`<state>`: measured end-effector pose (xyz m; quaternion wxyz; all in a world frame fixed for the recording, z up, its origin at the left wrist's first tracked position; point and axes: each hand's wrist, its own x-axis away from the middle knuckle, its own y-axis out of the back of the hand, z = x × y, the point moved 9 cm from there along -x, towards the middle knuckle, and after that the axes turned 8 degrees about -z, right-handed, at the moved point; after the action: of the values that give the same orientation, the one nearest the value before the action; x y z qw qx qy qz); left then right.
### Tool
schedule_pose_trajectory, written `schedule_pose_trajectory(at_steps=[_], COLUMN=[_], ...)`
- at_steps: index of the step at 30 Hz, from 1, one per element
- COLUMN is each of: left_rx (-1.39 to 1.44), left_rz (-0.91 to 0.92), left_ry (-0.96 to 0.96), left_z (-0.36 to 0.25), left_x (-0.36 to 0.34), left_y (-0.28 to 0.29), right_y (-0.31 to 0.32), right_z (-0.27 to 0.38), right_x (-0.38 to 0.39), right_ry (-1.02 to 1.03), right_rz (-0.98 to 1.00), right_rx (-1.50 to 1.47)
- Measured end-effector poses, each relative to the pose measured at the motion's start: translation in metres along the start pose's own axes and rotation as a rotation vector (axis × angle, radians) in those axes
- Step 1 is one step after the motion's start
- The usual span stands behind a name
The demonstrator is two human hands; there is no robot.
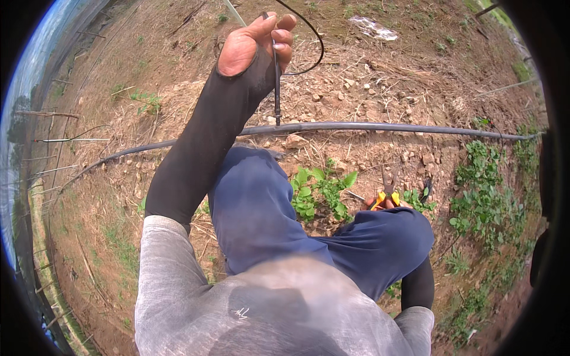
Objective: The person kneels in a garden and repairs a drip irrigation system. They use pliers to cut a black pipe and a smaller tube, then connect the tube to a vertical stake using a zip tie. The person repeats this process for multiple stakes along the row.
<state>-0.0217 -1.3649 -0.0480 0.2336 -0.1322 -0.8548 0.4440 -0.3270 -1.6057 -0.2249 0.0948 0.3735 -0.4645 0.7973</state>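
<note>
Black tube [276,89]: we see it nearly upright over the ground [415,83], its lower tip meeting the black pipe [368,126]; whether it enters the wall or only touches, we cannot tell. Another length of thin black line bends in a loop [322,44] beside the fingers.
Black pipe: it lies across the ground, from the left side toward the right edge, bending down at its left part.
Left hand [252,43]: it is above the pipe, toward the upper edge of the ground, fingers curled around the tube. A pale rod [234,10] is just beside it; we cannot tell if it is also held.
Right hand [390,203]: partly closed at the yellow handles of the pliers [388,188]; the right knee [392,231] hides much of this hand.
Pliers: jaws point away from the body, near the green plant [320,193].
Slip risk: we judge that a sideways pull could take the tip off the pipe, because its surface is round.
Kink risk: if the loop is bent tighter, we think it may fold.
Dirt risk: a dropped tip could collect loose soil, as bare earth and stones surround the pipe.
</note>
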Motion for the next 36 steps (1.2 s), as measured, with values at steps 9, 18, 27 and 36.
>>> schedule_pose_trajectory(at_steps=[9, 18, 27, 36], left_rx=[-0.05, -0.193, -0.225, -0.228], left_rz=[-0.073, -0.005, -0.072, -0.009], left_ry=[0.189, 0.348, 0.411, 0.304], left_z=[0.046, 0.079, 0.091, 0.083], left_x=[-0.02, -0.01, -0.006, -0.014], left_y=[-0.004, -0.015, -0.013, -0.008], right_y=[-0.008, -0.205, -0.223, -0.222], right_z=[0.022, 0.051, 0.043, 0.04], right_x=[-0.026, -0.022, -0.019, -0.018], right_ry=[0.034, 0.672, 0.639, 0.604], right_rz=[-0.014, 0.576, 0.633, 0.63], right_rx=[0.979, 1.851, 1.836, 1.792])
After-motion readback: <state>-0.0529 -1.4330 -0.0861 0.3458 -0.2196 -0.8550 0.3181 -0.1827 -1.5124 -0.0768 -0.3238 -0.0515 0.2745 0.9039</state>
